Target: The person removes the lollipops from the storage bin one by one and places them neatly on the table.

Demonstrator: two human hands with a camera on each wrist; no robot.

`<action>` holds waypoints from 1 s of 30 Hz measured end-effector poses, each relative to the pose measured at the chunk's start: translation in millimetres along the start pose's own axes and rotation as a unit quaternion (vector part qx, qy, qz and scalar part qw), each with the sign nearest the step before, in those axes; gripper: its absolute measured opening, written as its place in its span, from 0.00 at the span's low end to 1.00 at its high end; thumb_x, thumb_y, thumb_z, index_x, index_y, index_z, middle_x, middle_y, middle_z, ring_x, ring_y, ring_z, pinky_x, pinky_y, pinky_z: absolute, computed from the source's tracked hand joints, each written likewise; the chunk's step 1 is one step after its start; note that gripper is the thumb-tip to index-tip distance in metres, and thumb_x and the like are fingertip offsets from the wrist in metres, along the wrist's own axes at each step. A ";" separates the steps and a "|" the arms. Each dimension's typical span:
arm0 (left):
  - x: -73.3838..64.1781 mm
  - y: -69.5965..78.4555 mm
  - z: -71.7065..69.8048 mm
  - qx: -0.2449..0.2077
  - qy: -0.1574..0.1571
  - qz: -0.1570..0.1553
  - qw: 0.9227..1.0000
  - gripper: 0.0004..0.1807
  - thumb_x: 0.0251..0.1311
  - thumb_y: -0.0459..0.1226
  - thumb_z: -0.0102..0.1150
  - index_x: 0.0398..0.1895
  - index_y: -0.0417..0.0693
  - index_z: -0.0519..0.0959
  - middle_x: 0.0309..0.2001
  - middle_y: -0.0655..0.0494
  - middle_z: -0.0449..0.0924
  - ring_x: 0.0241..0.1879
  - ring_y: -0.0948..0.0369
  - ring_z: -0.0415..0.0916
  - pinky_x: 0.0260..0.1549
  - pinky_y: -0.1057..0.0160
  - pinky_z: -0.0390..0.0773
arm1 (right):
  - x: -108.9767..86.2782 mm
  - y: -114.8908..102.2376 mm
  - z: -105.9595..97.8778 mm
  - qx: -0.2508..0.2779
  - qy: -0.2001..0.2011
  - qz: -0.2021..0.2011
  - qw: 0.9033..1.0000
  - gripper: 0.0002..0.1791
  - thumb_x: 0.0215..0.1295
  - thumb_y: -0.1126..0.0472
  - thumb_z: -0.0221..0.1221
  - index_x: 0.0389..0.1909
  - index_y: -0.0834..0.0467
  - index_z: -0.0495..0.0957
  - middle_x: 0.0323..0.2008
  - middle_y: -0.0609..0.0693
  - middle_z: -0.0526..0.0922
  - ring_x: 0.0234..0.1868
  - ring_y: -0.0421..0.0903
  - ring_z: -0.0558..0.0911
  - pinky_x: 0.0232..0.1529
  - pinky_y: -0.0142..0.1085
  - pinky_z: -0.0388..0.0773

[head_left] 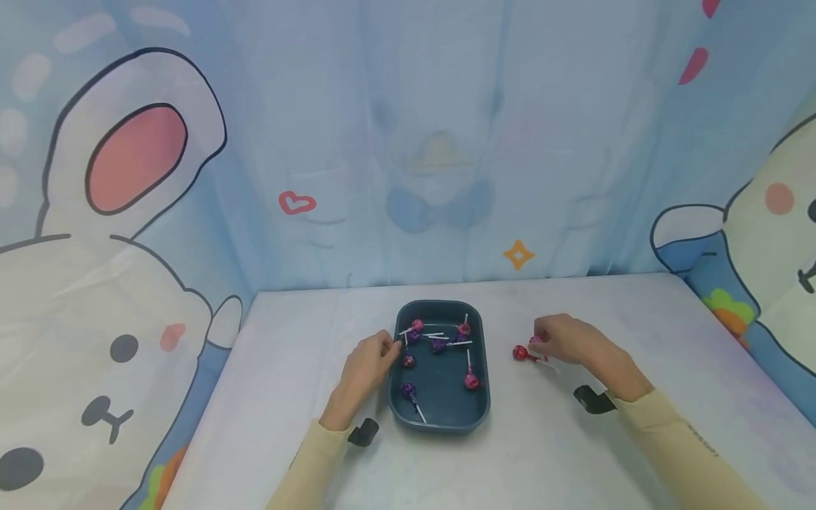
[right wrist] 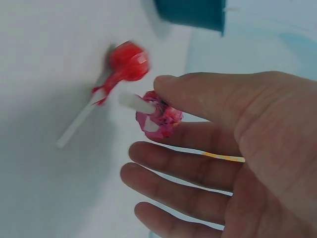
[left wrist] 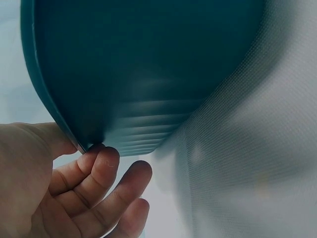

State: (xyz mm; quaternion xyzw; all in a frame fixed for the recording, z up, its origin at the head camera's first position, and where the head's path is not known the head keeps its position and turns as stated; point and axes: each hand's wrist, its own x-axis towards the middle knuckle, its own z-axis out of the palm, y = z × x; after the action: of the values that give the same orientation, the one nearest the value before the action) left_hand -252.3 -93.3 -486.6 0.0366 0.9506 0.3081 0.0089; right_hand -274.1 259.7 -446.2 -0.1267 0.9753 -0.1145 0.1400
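Note:
A dark teal rectangular bin (head_left: pixel 440 418) stands on the white table with several wrapped lollipops inside, purple and pink. My left hand (head_left: pixel 368 367) grips the bin's left rim; in the left wrist view the thumb and fingertips (left wrist: pixel 106 161) pinch the edge from both sides. To the right of the bin, my right hand (head_left: pixel 570 341) pinches a pink-wrapped lollipop (right wrist: pixel 161 116) between thumb and index finger, its other fingers spread. Just beside it, a red lollipop (right wrist: pixel 129 62) lies on the table, its white stick pointing toward the person.
The white table (head_left: pixel 548 453) ends at a pale blue curtain (head_left: pixel 433 106) printed with cartoon rabbits, at the back and sides. Black wrist cameras (head_left: pixel 594 399) hang under both forearms, low over the table.

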 end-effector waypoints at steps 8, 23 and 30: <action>-1.1 0.2 -1.2 -0.003 0.004 0.005 1.000 0.13 0.63 0.50 0.49 0.29 0.52 0.72 0.20 0.59 0.71 0.19 0.64 0.66 0.17 0.67 0.65 | 8.6 14.6 11.5 0.005 0.001 0.019 1.000 0.12 0.56 0.53 0.61 0.33 0.57 0.76 0.26 0.48 0.75 0.28 0.45 0.72 0.28 0.36 0.70; -2.5 -2.0 -0.7 -0.001 0.020 0.028 0.999 0.12 0.63 0.49 0.49 0.28 0.52 0.72 0.19 0.60 0.70 0.18 0.65 0.66 0.16 0.67 0.65 | 16.2 19.5 22.7 -0.001 -0.006 0.039 0.999 0.16 0.54 0.50 0.63 0.37 0.57 0.77 0.28 0.48 0.76 0.30 0.45 0.72 0.30 0.38 0.72; -1.4 -2.5 0.0 -0.003 0.013 0.023 1.000 0.12 0.63 0.49 0.49 0.29 0.53 0.72 0.20 0.60 0.70 0.18 0.65 0.66 0.16 0.67 0.65 | 15.8 20.8 25.4 0.004 -0.009 0.048 0.999 0.16 0.54 0.50 0.63 0.35 0.57 0.77 0.26 0.48 0.75 0.29 0.45 0.72 0.29 0.36 0.71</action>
State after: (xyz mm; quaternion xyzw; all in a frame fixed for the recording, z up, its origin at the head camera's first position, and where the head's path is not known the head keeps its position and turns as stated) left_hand -251.1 -95.4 -488.0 0.0544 0.9486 0.3116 -0.0101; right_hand -285.5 270.1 -479.3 -0.0801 0.9784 -0.1105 0.1550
